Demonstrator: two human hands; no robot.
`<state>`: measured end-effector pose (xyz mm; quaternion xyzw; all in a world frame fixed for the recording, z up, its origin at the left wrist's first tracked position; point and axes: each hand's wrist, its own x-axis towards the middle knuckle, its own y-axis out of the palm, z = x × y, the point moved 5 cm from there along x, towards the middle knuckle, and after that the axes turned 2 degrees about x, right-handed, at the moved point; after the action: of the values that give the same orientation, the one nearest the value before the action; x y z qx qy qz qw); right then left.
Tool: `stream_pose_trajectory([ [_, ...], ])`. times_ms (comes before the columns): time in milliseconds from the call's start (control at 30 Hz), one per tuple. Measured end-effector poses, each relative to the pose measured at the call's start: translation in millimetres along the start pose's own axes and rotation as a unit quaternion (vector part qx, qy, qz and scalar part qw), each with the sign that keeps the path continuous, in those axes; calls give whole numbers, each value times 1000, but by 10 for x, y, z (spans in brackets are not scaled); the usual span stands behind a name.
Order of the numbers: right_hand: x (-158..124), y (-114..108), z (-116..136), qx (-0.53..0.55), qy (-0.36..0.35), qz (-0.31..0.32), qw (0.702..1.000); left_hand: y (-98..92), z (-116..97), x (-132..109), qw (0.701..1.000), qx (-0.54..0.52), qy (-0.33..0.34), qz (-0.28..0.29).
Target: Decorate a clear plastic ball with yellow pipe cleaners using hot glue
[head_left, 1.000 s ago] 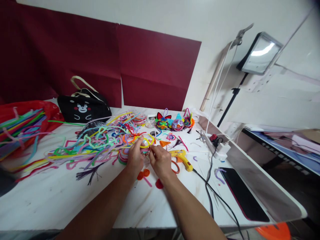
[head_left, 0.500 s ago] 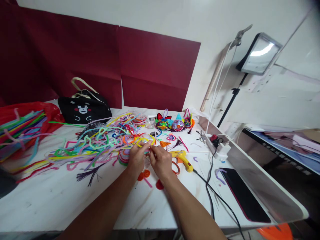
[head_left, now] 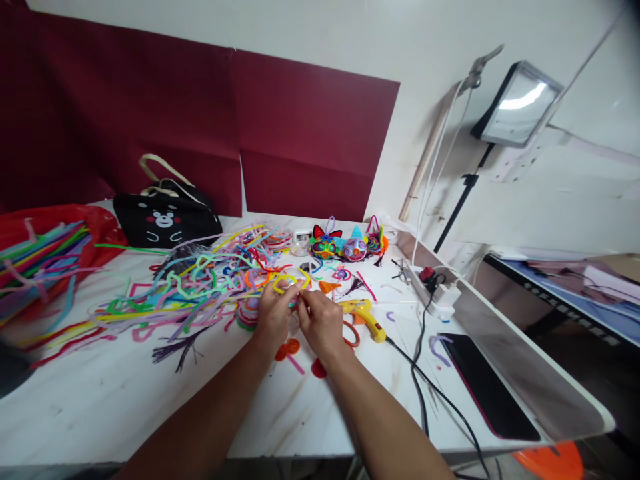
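My left hand (head_left: 273,317) is closed round a bent yellow pipe cleaner (head_left: 283,279), which loops above its fingers. Against it, my right hand (head_left: 320,323) pinches with thumb and forefinger; what lies between those fingertips is too small to make out. Beside my left hand is a round coil of coloured pipe cleaner (head_left: 247,312), partly covered. Orange discs (head_left: 293,346), a pink pipe cleaner piece (head_left: 296,364) and a red disc (head_left: 319,368) lie below the hands. A yellow glue gun (head_left: 373,321) and an orange ring-shaped handle (head_left: 353,335) are right of my right hand.
Tangled pipe cleaners (head_left: 200,280) spread leftward, near a red bag of more (head_left: 95,227) and a black bag (head_left: 167,220). Colourful finished figures (head_left: 355,248) stand at the back. A power strip (head_left: 440,307), black cable (head_left: 423,360) and phone (head_left: 490,387) lie right.
My view has shifted slightly. Both hands stay together around the yellow pipe cleaner, with only slight finger movement; nothing else on the table has visibly moved.
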<state>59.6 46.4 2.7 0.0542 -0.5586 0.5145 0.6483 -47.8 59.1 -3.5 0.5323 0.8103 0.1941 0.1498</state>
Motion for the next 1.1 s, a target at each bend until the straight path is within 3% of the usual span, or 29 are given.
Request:
stream_pose_trajectory([
  [300, 41, -36, 0, 47, 27, -16, 998, -32, -24, 73, 1000, -1, -4, 11],
  [467, 102, -108, -65, 115, 80, -52, 989, -26, -86, 92, 999, -11, -44, 24],
  [600, 171, -201, -170, 186, 159, -72, 967, -11, -114, 113, 997, -11, -63, 37],
  [767, 242, -313, -329, 280, 272, -73, 918, -54, -84, 189, 996, -18, -72, 40],
  [867, 314, -401, -368, 294, 285, -50, 911, -81, -37, 230, 995, -29, -86, 44],
  [1100, 404, -740, -296, 235, 234, 46, 942, -87, 23, 276, 992, -42, -103, 56],
])
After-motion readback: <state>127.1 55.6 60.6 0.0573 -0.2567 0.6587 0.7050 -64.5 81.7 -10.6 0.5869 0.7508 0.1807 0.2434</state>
